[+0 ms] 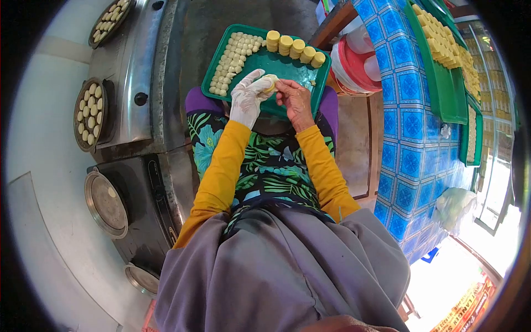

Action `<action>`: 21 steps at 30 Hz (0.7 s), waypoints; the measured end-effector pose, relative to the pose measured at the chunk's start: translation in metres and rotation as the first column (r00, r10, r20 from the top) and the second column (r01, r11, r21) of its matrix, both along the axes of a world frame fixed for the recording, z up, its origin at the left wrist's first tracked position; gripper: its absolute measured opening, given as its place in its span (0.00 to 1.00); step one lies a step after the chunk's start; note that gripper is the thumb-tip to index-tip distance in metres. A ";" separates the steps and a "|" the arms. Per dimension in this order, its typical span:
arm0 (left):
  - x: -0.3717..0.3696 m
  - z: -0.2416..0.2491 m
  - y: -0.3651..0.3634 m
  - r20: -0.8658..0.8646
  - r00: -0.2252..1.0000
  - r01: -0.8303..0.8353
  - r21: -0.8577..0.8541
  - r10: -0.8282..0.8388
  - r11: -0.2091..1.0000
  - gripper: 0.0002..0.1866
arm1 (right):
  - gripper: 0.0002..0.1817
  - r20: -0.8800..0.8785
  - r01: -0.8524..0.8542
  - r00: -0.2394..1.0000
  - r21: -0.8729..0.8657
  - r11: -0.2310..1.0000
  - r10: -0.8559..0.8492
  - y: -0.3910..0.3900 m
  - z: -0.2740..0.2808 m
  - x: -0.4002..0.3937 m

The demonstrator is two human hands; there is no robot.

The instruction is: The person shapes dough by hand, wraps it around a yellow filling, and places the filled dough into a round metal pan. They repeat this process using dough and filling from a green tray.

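My left hand, in a thin white glove, holds a small piece of dough with something yellow showing at it. The bare fingers of my right hand pinch at the right edge of the same piece. Both hands are over a green tray across my lap. Pale dough balls lie in close rows along the tray's left side. Stacks of round yellow discs stand along its far right edge. A small crumb lies near the tray's right side.
On the left, round pans of dough pieces sit on a metal stove, with a lidded pan nearer. To the right, a blue-checked table bears green trays of yellow pieces. A red-lidded bucket stands beside my tray.
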State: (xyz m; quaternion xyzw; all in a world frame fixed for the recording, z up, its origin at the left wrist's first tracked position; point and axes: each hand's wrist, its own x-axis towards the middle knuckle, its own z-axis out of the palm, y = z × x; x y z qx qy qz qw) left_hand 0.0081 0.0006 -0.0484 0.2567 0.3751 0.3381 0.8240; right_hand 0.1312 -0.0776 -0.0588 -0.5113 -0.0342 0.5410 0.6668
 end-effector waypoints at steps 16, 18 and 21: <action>-0.006 -0.004 -0.018 0.176 0.984 -0.001 -0.112 0.020 0.994 0.13 | 0.18 0.925 -0.142 -0.371 -0.141 0.980 0.080 -0.030 0.031 -0.041; -0.008 0.000 -0.020 0.265 0.964 0.020 -0.161 0.024 0.987 0.13 | 0.18 0.916 -0.160 -0.398 -0.126 0.979 0.053 -0.037 0.053 -0.037; -0.013 0.011 -0.025 0.365 0.931 0.106 -0.284 0.006 0.953 0.15 | 0.19 0.912 -0.228 -0.374 0.090 0.970 -0.172 -0.051 0.079 -0.035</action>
